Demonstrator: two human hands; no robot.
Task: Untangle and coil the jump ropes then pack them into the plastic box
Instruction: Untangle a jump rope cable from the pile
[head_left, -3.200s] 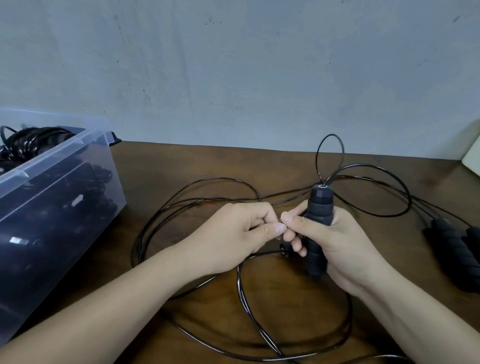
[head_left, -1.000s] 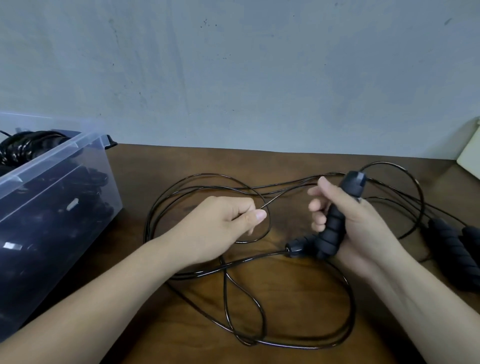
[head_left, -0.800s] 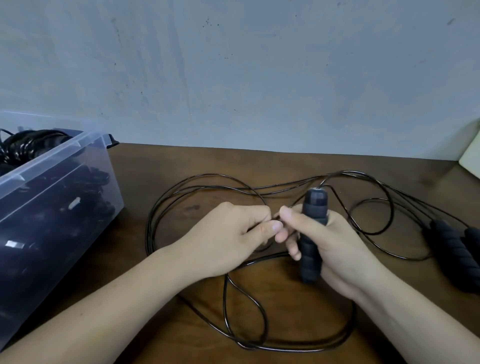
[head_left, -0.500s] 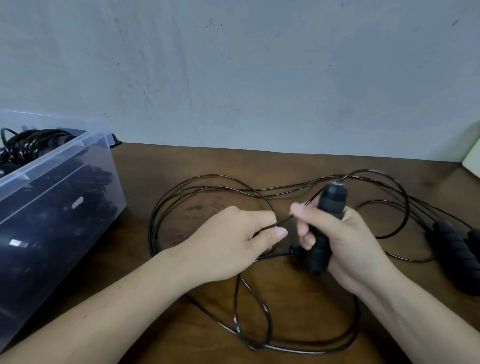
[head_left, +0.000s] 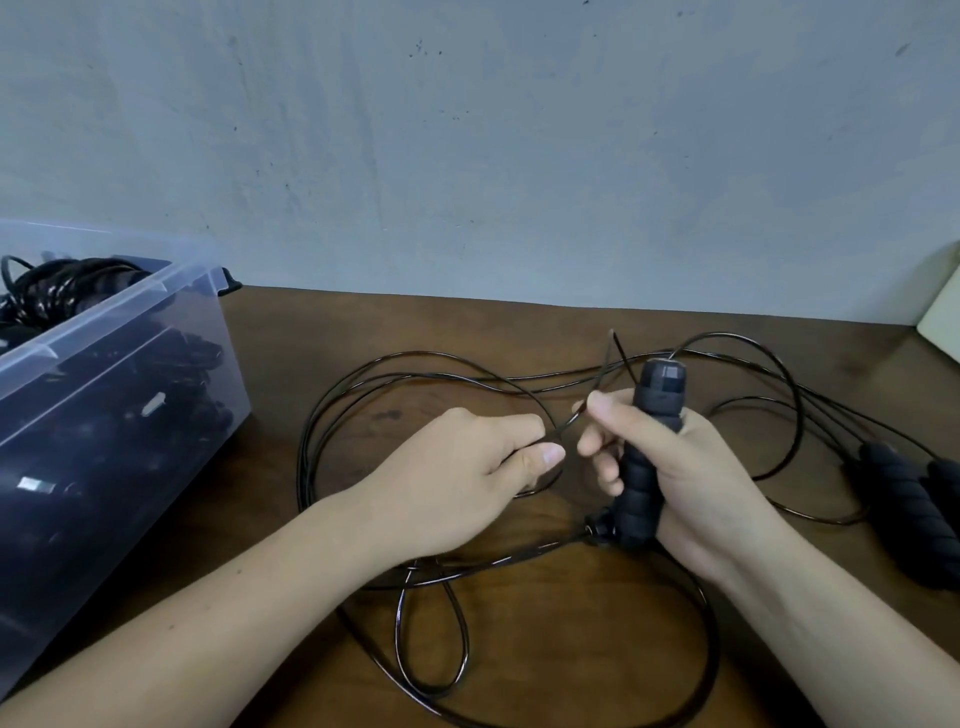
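Bare left hand (head_left: 457, 483), right hand (head_left: 693, 470), forearms (head_left: 208, 629); short nails.

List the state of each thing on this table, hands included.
Left hand: pinching the cord beside the handle.
Right hand: gripping the handle, near upright.
Handle: held, cord leaving its top cap.
Cord: loose overlapping loops on the table, not yet coiled.
Plastic box: open on top, black ropes inside.
Spare handles: lying at right, untouched.
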